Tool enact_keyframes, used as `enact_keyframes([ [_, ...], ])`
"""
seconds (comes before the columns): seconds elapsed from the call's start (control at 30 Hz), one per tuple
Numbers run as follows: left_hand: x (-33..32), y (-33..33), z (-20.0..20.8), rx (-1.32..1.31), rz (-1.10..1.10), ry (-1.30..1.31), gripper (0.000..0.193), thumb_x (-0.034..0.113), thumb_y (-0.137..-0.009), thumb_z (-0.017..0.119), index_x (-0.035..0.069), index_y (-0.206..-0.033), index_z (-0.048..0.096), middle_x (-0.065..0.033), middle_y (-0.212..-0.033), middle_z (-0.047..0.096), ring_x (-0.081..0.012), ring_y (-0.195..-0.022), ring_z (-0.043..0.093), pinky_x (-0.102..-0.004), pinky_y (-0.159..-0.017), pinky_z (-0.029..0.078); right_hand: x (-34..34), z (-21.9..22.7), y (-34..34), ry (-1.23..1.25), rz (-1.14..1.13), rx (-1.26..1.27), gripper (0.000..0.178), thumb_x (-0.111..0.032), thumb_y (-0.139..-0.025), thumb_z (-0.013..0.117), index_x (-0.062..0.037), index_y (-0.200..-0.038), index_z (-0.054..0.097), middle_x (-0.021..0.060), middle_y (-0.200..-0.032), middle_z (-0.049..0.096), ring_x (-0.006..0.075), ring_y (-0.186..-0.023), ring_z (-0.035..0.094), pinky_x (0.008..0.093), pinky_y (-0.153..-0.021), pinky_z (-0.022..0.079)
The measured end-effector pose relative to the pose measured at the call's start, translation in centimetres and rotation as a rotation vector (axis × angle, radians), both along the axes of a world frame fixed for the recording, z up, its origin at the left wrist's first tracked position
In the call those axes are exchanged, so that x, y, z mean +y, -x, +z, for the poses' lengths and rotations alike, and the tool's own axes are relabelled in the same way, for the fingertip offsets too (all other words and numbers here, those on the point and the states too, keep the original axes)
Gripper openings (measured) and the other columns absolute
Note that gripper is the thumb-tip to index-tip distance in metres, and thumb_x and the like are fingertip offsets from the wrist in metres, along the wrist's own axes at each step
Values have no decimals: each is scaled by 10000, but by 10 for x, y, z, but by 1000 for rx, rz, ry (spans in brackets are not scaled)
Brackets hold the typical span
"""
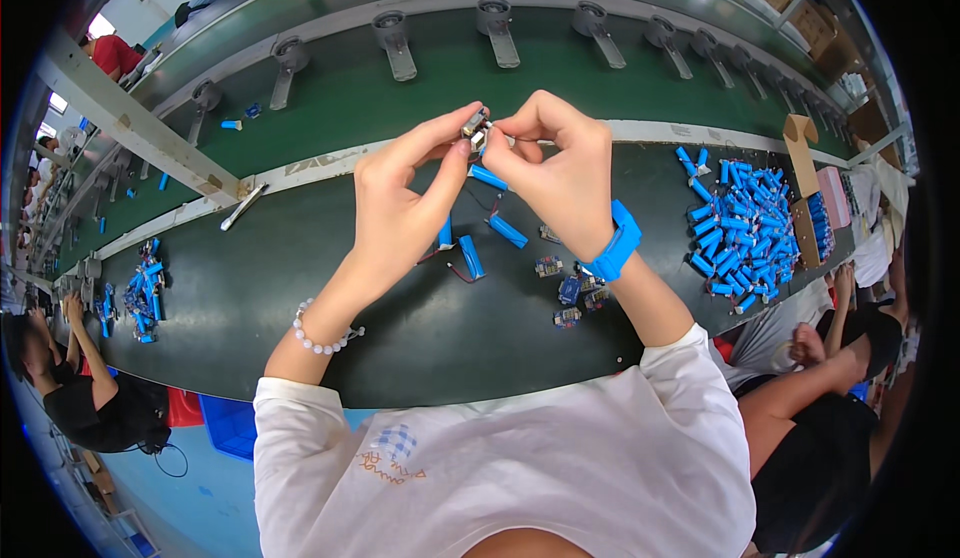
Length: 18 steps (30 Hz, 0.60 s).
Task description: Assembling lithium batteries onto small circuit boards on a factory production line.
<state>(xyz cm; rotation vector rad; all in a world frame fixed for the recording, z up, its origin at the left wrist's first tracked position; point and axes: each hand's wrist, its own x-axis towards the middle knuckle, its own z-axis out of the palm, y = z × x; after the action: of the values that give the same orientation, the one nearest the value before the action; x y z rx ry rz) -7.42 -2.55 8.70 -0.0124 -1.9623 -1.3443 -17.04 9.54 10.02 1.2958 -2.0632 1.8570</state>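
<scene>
Above the middle of the bench, my left hand (400,176) pinches a small circuit board (477,128) with silver metal parts between thumb and fingertips. My right hand (562,158) meets it from the other side, fingers closed at the board's edge; a bit of thin wire shows there, but what the fingertips grip is too small to make out. Just below the hands is a blue cylindrical battery (488,178). More wired blue batteries lie nearby, one at the centre (508,231) and another (471,256) closer to me. Several small circuit boards (569,290) are scattered below my right wrist.
A large heap of blue batteries (738,228) covers the right side, beside an open cardboard box (803,220). On the left lie a smaller battery pile (146,293) and tweezers (243,208). Beyond the white rail, a green conveyor (440,88) carries grey fan-like housings (497,33). Co-workers sit on both sides.
</scene>
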Motion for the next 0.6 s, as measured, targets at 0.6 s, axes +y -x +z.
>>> enact_keyframes([
  [0.6, -18, 1, 2, 82, -100, 249, 247, -64, -750, 602, -39, -992, 643, -114, -907, 684, -177, -818, 674, -264, -751, 528, 12, 1, -3, -50, 172, -26, 71, 4, -822, 630, 14, -791, 568, -6, -717, 620, 6, -646, 534, 148, -526, 403],
])
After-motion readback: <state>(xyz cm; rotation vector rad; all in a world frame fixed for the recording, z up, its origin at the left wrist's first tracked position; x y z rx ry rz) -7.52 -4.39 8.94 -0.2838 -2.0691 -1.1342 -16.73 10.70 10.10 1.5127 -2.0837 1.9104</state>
